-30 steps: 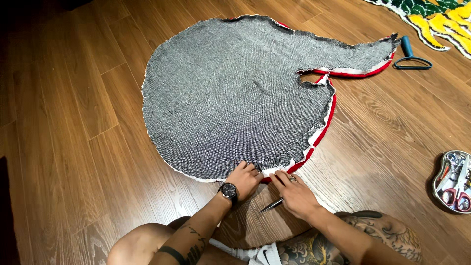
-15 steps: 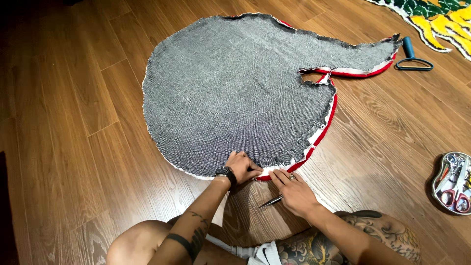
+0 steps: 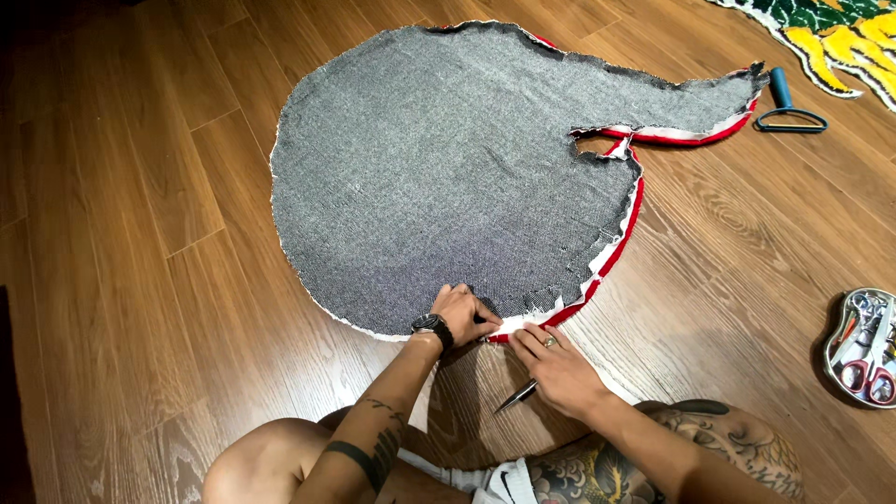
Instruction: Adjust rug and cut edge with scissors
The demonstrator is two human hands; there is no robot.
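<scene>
Presently logged from my remote seat, item by item:
- Grey-backed fabric piece (image 3: 448,159): large, rounded, face down on the wooden floor (image 3: 140,233), its near edge at my knees
- Red-and-white border (image 3: 616,247): runs along the right and near edge
- Left hand (image 3: 462,313), with a wristwatch (image 3: 431,327): fingers curled shut, pinching the border at the near edge
- Right hand (image 3: 555,359): fingers stretched flat on the border just beside the left
- Slim pointed tool (image 3: 516,397): pokes out under the right palm; whether it is clasped I cannot tell
- Metal tray of scissors (image 3: 863,345): well apart, right
- Blue-handled tool (image 3: 789,107): by the far tail

Step, as I judge it: turning and pressing the border down, section by section. Moving on calls for one hand pinning the fold while the other shifts along
</scene>
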